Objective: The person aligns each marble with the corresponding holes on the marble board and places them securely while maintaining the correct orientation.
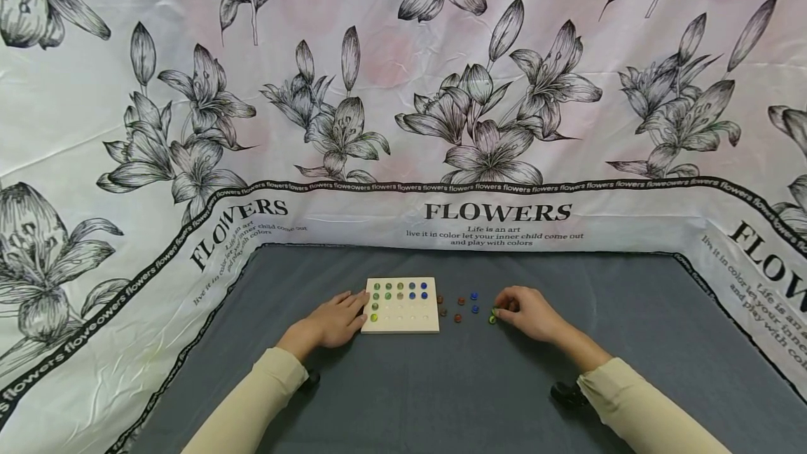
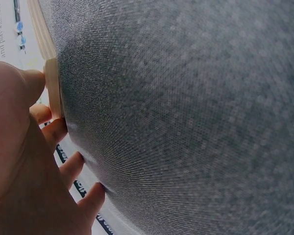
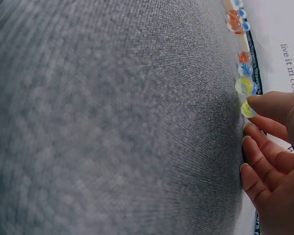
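A pale wooden board (image 1: 406, 326) with rows of round hollows lies on the grey cloth. Green, yellowish and blue marbles fill its two upper rows, and greenish ones continue down the left column. My left hand (image 1: 337, 319) rests at the board's left side, its fingers extended and the thumb and fingertips touching the wooden edge (image 2: 53, 88). To the right, my right hand (image 1: 526, 312) pinches a yellow-green marble (image 3: 247, 108) between thumb and index finger, low over the cloth. Another yellow-green marble (image 3: 244, 86) sits just beside those fingertips.
Between board and right hand lie loose reddish-brown marbles (image 1: 457, 318) and blue marbles (image 1: 476, 309). Grey cloth (image 1: 403, 391) covers the table. Behind it hangs a white flower-printed sheet (image 1: 353, 212). Dark wrist straps (image 1: 567, 394) show below the sleeves.
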The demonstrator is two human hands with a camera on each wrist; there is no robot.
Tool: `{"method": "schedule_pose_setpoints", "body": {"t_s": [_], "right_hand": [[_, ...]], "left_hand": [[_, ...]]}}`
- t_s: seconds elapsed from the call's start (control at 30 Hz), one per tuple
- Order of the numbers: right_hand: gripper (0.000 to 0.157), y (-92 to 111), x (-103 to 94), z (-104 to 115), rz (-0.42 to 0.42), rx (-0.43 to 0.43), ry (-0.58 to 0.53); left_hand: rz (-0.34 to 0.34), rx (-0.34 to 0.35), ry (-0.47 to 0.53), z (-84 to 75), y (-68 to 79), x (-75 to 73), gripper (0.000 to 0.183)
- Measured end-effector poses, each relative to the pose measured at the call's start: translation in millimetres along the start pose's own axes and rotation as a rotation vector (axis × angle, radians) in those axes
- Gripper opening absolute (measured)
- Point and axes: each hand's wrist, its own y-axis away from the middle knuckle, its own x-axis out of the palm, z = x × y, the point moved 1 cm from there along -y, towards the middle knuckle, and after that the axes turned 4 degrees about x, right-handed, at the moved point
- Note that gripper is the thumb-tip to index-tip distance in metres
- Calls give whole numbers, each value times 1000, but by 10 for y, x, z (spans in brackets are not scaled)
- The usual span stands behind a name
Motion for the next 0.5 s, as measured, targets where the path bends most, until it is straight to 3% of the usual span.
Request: {"method": "schedule_pose_setpoints", "body": {"t_s": [0.5], "right_hand": [[7,-35,-5,-42,24,52,-72]], "left_hand": [[13,12,-7,-44,38,-37,59]]}}
